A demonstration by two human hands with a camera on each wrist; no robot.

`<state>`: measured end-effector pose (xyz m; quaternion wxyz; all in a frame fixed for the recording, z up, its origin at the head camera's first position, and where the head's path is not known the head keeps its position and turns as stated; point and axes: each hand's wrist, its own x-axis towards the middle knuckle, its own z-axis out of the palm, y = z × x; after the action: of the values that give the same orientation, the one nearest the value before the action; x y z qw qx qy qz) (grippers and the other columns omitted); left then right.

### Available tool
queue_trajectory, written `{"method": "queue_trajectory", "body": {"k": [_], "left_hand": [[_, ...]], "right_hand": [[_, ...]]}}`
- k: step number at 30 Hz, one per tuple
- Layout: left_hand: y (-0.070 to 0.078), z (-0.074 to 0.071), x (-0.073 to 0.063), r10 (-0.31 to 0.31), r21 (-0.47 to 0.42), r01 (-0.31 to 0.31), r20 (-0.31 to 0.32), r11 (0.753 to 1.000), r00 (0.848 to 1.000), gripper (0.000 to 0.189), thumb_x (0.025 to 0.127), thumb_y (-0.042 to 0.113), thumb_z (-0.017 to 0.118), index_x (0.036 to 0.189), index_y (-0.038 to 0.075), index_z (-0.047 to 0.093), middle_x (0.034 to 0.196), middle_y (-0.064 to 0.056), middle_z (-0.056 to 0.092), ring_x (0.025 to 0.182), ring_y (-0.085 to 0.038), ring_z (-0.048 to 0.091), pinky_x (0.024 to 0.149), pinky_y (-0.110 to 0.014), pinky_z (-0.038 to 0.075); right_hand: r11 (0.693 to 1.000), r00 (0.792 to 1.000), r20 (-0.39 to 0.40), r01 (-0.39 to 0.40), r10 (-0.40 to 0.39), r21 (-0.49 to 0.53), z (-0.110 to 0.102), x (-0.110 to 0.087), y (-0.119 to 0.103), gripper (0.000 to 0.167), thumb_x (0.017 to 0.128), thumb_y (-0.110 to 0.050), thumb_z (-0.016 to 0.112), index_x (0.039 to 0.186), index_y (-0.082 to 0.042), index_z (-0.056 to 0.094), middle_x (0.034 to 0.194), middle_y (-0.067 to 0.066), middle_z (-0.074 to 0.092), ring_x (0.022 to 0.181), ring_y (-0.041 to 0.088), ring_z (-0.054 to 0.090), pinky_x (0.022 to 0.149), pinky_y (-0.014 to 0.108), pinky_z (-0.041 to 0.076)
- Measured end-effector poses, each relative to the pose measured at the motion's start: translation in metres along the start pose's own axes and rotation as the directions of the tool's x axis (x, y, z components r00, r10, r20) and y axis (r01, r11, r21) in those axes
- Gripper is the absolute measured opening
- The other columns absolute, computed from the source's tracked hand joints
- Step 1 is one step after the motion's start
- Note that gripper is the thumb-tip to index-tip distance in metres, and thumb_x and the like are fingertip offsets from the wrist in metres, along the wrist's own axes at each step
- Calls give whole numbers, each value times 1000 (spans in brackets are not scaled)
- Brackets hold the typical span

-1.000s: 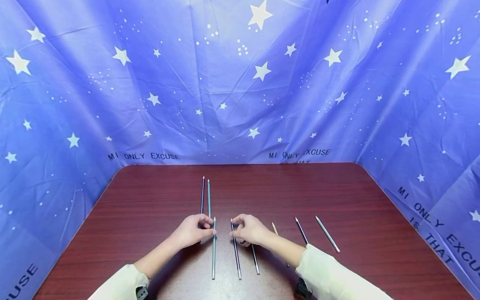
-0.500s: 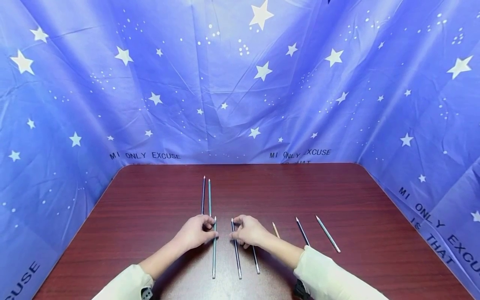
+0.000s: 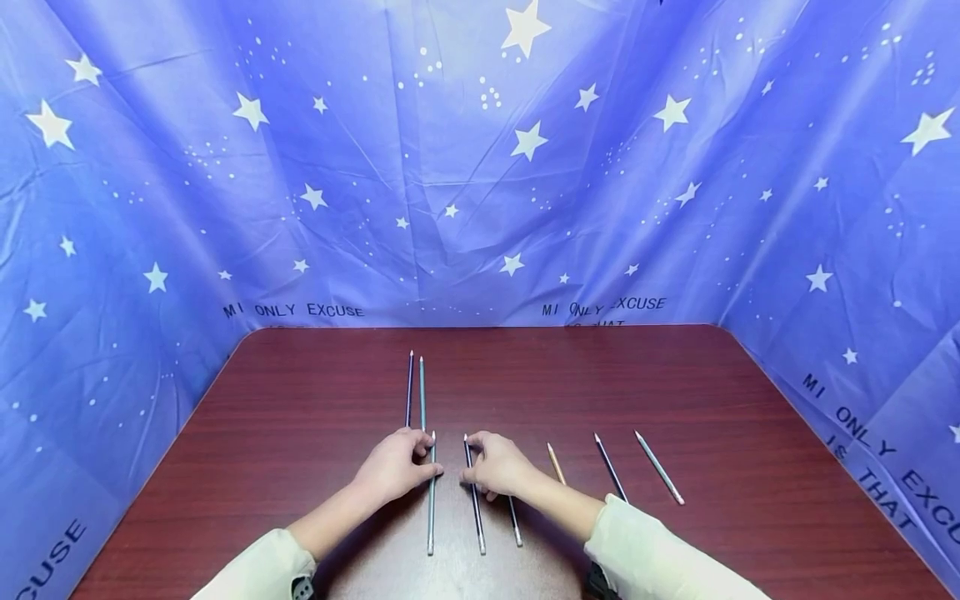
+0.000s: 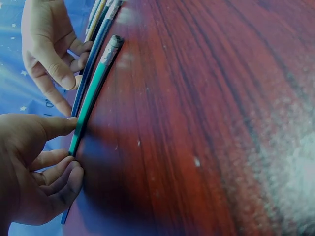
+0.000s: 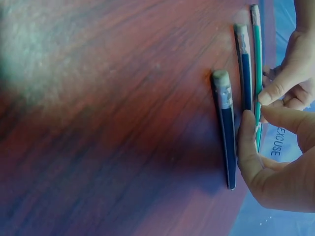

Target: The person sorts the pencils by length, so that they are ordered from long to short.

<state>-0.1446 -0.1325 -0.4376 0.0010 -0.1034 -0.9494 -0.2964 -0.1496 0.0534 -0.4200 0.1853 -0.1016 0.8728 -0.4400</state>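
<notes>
Thumb and fingertips of my left hand (image 3: 396, 467) pinch a green pencil (image 3: 431, 521), which lies on the table with its eraser end toward me. Just to the right, my right hand (image 3: 497, 463) pinches a dark blue pencil (image 3: 478, 518) near its sharpened tip. Another dark blue pencil (image 3: 516, 525) lies partly under the right hand, its tip hidden. In the left wrist view, the thumb and fingers sit on either side of the green pencil (image 4: 91, 98). The right wrist view has the held blue pencil (image 5: 246, 73) between the right fingers.
Beyond the left hand lie a dark blue pencil (image 3: 409, 387) and a teal pencil (image 3: 422, 392). To the right are a yellowish pencil (image 3: 555, 461), partly behind the forearm, a dark pencil (image 3: 609, 464) and a teal pencil (image 3: 660, 468). A starry blue cloth (image 3: 450, 167) surrounds the brown table (image 3: 300, 375).
The head view shifts slightly, moving the scene a little to the right. Both hands and the pencils keep nearly the same places on the table.
</notes>
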Motion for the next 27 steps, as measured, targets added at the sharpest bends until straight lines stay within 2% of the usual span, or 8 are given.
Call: {"method": "queue_trajectory", "body": {"k": [7, 12, 20, 25, 27], "left_hand": [[2, 3, -1, 14, 35, -14, -20, 999, 1000, 39, 68, 28, 81, 98, 9, 65, 82, 3, 60, 77, -11, 58, 70, -30, 50], [3, 6, -1, -7, -11, 7, -27, 1000, 1000, 41, 68, 26, 82, 100, 6, 65, 78, 3, 58, 73, -9, 55, 66, -27, 49], [2, 6, -3, -62, -150, 56, -34, 987, 997, 40, 68, 17, 82, 101, 3, 66, 75, 1, 58, 68, -8, 51, 60, -21, 46], [3, 4, -5, -100, -306, 96, 2, 947, 995, 36, 71, 6, 77, 103, -2, 63, 73, -2, 56, 53, -7, 53, 44, -20, 47], [3, 4, -5, -106, -346, 105, 16, 932, 994, 34, 73, 3, 75, 104, -3, 62, 72, -2, 56, 47, -8, 54, 42, -20, 48]], "right_hand": [[996, 999, -27, 26, -28, -91, 6, -3, 2, 67, 72, -5, 76, 131, 4, 45, 56, 1, 52, 38, 13, 53, 39, 26, 49], [985, 997, -32, 57, -64, -165, 9, -6, 3, 71, 71, -3, 76, 133, 6, 42, 58, 1, 52, 36, 13, 54, 38, 22, 47], [987, 997, -28, 65, -70, -149, 11, -7, 3, 71, 72, 1, 73, 135, 7, 40, 55, 0, 53, 37, 15, 55, 38, 22, 47], [989, 997, -35, 68, -73, -129, 11, -6, 4, 68, 73, 4, 71, 134, 6, 42, 55, 0, 53, 37, 13, 55, 38, 22, 47], [990, 996, -35, 75, -80, -124, 11, -6, 5, 66, 73, 5, 69, 133, 5, 43, 55, 0, 53, 37, 12, 54, 38, 22, 47]]}}
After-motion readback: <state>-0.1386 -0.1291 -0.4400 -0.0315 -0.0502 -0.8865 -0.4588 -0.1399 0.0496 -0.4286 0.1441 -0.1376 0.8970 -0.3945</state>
